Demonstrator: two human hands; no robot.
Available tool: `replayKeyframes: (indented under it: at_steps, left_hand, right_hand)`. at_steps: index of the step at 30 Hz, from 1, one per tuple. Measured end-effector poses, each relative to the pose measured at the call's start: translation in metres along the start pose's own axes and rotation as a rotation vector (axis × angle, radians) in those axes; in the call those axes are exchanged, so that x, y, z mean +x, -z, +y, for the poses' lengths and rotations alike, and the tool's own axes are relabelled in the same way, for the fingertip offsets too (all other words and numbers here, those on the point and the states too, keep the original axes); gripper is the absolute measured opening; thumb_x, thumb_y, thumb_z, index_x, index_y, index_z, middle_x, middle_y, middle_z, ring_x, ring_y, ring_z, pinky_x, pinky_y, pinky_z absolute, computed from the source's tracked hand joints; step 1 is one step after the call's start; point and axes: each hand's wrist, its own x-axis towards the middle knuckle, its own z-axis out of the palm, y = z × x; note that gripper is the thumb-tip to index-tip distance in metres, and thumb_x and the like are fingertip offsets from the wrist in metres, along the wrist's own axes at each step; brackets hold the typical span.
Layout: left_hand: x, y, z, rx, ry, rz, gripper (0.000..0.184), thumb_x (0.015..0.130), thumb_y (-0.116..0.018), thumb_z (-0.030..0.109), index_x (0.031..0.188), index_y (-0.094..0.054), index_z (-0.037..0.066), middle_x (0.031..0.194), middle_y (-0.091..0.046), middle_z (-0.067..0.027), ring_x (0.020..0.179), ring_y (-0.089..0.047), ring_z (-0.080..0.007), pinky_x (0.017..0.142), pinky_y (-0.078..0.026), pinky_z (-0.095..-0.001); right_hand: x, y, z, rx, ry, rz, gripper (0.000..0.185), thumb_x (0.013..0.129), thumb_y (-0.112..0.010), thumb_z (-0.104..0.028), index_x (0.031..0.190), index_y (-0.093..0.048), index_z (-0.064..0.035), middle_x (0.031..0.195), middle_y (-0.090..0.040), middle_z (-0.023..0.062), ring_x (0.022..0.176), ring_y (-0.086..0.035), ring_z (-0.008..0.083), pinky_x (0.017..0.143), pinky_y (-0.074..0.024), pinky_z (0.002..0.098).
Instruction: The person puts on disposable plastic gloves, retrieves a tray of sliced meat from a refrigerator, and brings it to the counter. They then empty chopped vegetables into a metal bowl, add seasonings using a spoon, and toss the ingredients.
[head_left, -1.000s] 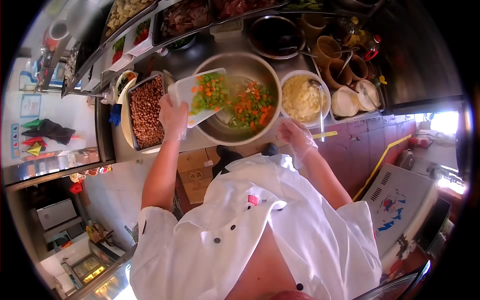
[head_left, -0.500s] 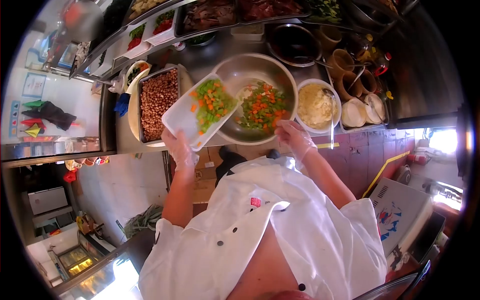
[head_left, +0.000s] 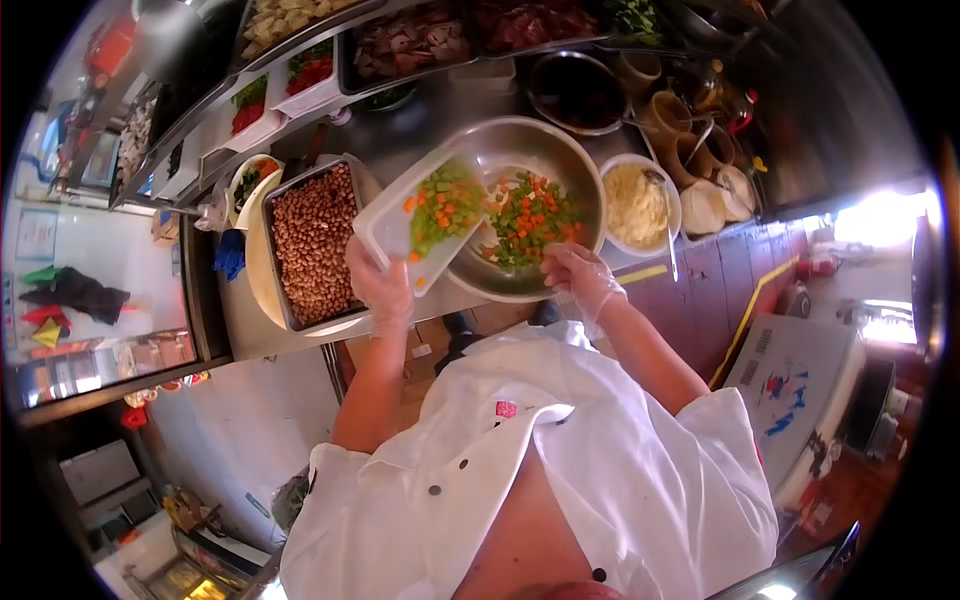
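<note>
My left hand [head_left: 380,287], in a clear plastic glove, grips the near edge of a white plastic tray [head_left: 385,225]. The tray tilts toward a wide metal bowl [head_left: 553,145], with its right end over the bowl's left side. Diced green and orange vegetables [head_left: 445,205] lie at the tray's lower end. More of this mix [head_left: 530,220] is heaped in the bowl. My right hand [head_left: 583,277], gloved too, is closed at the bowl's near right rim; its fingertips reach just inside and partly hide the contact.
Left of the bowl stands a metal tray of peanuts [head_left: 312,235] on a round board [head_left: 258,262]. To the right are a bowl of pale yellow paste [head_left: 635,210] with a spoon and several brown cups [head_left: 690,150]. A dark-filled pan [head_left: 578,90] and a shelf of ingredient trays [head_left: 410,45] are behind.
The view has turned slightly. The white tray sits a little farther over the bowl, still tilted in my left hand. My right hand stays at the bowl's rim.
</note>
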Motion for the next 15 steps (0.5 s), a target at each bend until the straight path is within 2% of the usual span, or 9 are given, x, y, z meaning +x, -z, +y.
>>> replayKeyframes:
  at_steps: [1, 2, 5, 8, 11, 14, 15]
  left_hand:
    - [0.007, -0.001, -0.003, -0.015, -0.033, -0.029, 0.05, 0.088, -0.059, 0.006, 0.135, -0.046, -0.003, 0.125, -0.06, -0.019, 0.112, -0.061, -0.0259, 0.1, -0.047, -0.0364]
    - [0.022, -0.006, -0.018, -0.082, 0.063, 0.021, 0.05, 0.088, -0.059, 0.007, 0.135, -0.046, -0.004, 0.124, -0.06, -0.0189, 0.11, -0.061, -0.0257, 0.1, -0.047, -0.0363]
    - [0.024, 0.005, -0.02, 0.102, -0.012, -0.063, 0.051, 0.088, -0.06, 0.009, 0.135, -0.045, -0.005, 0.124, -0.059, -0.0185, 0.111, -0.06, -0.0257, 0.099, -0.047, -0.036]
    - [0.037, 0.006, -0.027, -0.111, 0.096, -0.025, 0.051, 0.088, -0.059, 0.009, 0.134, -0.044, -0.007, 0.125, -0.058, -0.0189, 0.109, -0.06, -0.0261, 0.097, -0.048, -0.0355]
    - [0.052, 0.021, -0.028, -0.284, 0.261, -0.097, 0.05, 0.089, -0.057, 0.009, 0.133, -0.044, -0.007, 0.127, -0.056, -0.0187, 0.11, -0.06, -0.0261, 0.097, -0.048, -0.0357]
    - [0.048, 0.022, -0.029, -0.159, 0.191, -0.084, 0.054, 0.089, -0.053, 0.008, 0.14, -0.04, -0.002, 0.126, -0.055, -0.0168, 0.107, -0.059, -0.0264, 0.095, -0.051, -0.0378]
    - [0.044, 0.026, -0.027, -0.27, 0.258, -0.079, 0.055, 0.088, -0.053, 0.007, 0.141, -0.04, -0.001, 0.126, -0.055, -0.0165, 0.106, -0.059, -0.026, 0.095, -0.051, -0.0379]
  right_hand:
    - [0.002, -0.005, 0.0, 0.009, 0.004, 0.011, 0.025, 0.099, -0.063, -0.029, 0.113, -0.068, -0.0095, 0.093, -0.073, 0.0057, 0.075, -0.067, 0.0142, 0.069, -0.0527, 0.0271]
    - [0.002, -0.009, 0.001, 0.015, 0.005, 0.022, 0.024, 0.099, -0.063, -0.029, 0.113, -0.068, -0.0094, 0.093, -0.073, 0.0058, 0.075, -0.067, 0.0144, 0.068, -0.0528, 0.027]
    - [-0.007, -0.018, 0.011, 0.058, 0.027, 0.045, 0.024, 0.099, -0.063, -0.027, 0.113, -0.068, -0.0081, 0.093, -0.073, 0.0066, 0.075, -0.067, 0.0149, 0.068, -0.0535, 0.0268]
    - [-0.004, -0.019, 0.02, 0.119, 0.012, 0.082, 0.022, 0.1, -0.063, -0.026, 0.112, -0.068, -0.0075, 0.092, -0.073, 0.0072, 0.075, -0.067, 0.0154, 0.068, -0.0541, 0.0264]
    - [-0.005, -0.019, 0.018, 0.117, 0.019, 0.097, 0.021, 0.1, -0.063, -0.025, 0.11, -0.068, -0.0077, 0.09, -0.073, 0.0073, 0.074, -0.067, 0.0159, 0.068, -0.0547, 0.0266]
    - [-0.007, -0.015, 0.016, 0.138, 0.007, 0.11, 0.02, 0.1, -0.063, -0.025, 0.11, -0.068, -0.0087, 0.089, -0.073, 0.0071, 0.074, -0.067, 0.0159, 0.068, -0.0544, 0.0269]
    - [-0.008, -0.014, 0.015, 0.137, 0.007, 0.111, 0.02, 0.099, -0.063, -0.025, 0.109, -0.069, -0.0089, 0.089, -0.073, 0.0068, 0.073, -0.067, 0.0157, 0.068, -0.0541, 0.0268]
